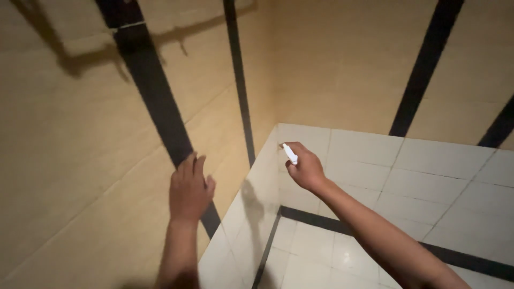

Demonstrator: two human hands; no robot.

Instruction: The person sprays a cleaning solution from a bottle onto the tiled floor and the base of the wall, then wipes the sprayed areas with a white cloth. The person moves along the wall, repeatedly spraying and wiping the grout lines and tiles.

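White plastic tube (290,154) sits pinched in my right hand (305,170) near the tiled corner; my left hand (188,190) lies flat, fingers loose, on the tan wall (80,160).

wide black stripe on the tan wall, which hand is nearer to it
Left. The left hand rests flat over the wide black stripe, while the right hand, holding a small white object, is off by the corner.

Your left hand (189,190) is raised in front of you, palm facing away, fingers straight and held together, the forearm rising nearly vertical. Your right arm is stretched forward from the lower right, and your right hand (304,168) is closed in a fist.
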